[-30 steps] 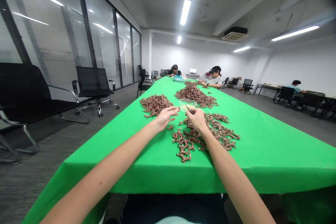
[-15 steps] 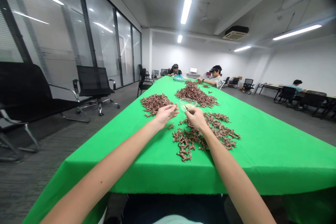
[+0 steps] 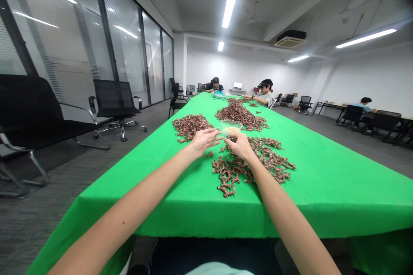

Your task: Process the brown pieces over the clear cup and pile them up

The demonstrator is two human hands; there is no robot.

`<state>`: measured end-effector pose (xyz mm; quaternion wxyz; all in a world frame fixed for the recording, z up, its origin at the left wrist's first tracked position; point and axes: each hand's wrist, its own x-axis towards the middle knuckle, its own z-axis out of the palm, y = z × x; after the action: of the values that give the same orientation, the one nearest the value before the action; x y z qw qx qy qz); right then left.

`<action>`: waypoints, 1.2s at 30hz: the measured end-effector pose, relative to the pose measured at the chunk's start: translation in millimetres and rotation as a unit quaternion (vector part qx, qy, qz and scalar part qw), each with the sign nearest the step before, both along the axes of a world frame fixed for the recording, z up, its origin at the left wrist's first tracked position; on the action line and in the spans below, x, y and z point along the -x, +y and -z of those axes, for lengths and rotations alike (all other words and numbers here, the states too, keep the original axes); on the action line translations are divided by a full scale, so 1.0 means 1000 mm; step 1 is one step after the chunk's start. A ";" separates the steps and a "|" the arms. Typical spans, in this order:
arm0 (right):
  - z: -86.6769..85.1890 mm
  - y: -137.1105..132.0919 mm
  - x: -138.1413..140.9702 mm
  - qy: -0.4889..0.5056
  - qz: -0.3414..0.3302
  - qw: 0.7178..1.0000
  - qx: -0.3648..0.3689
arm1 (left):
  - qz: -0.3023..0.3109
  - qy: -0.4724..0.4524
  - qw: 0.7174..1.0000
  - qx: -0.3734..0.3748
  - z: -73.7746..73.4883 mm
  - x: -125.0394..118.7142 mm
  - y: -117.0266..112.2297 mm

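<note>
My right hand pinches small dark tweezers just below a clear glass bowl holding pale grains. The tweezer tips are mostly hidden behind my fingers. My left hand lies palm down with its fingers apart, fingertips reaching toward my right hand. Under my right hand spreads a heap of brown knobbly pieces. Similar heaps lie left of the bowl and beyond it. A few loose pieces sit below my left hand.
The heaps lie on a green cloth-covered table, its near edge below my forearms. Two co-workers sit at the far end, near a blue plastic bag. Black chairs stand at the left, glass partitions beyond them.
My left hand has shifted right, its fingertips closer to my right hand and the bowl. The tweezers are now more hidden by my right fingers. The view has tilted slightly.
</note>
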<state>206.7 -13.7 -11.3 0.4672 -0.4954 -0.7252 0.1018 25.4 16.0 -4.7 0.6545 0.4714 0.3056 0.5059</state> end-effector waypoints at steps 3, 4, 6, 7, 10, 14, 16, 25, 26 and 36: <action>0.001 0.001 -0.001 -0.015 -0.009 1.000 -0.025 | -0.001 0.020 1.000 -0.016 -0.001 0.002 -0.001; 0.001 0.002 -0.001 -0.014 -0.002 0.999 -0.034 | -0.001 0.022 1.000 -0.019 -0.001 0.002 -0.002; 0.001 0.002 -0.002 -0.011 0.006 0.999 -0.043 | -0.011 0.034 0.999 -0.018 -0.003 0.002 -0.003; 0.001 0.002 -0.002 -0.006 0.006 0.999 -0.045 | -0.019 0.045 0.999 -0.016 -0.003 0.002 -0.004; 0.000 0.000 -0.002 0.021 -0.002 0.999 -0.030 | -0.041 0.070 0.997 -0.008 -0.005 0.002 -0.005; 0.000 -0.001 -0.002 0.080 -0.040 0.996 0.022 | -0.020 0.032 0.999 -0.009 -0.004 0.001 -0.004; 0.001 -0.001 -0.001 0.108 -0.058 0.991 0.048 | -0.005 -0.001 1.000 -0.009 -0.002 0.000 -0.003; 0.000 0.000 0.000 0.174 -0.046 0.981 0.072 | 0.010 -0.055 0.998 -0.019 -0.004 -0.004 -0.005; 0.000 0.000 0.000 0.172 -0.041 0.981 0.073 | 0.013 -0.057 0.998 -0.024 -0.004 -0.004 -0.005; 0.003 0.003 -0.002 0.119 -0.012 0.992 0.040 | 0.027 -0.053 0.994 -0.091 0.000 -0.006 -0.002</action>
<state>209.1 -11.2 -14.1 0.5288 -0.4895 -0.6654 0.1949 31.1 13.8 -5.1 0.6379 0.5093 0.2101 0.5381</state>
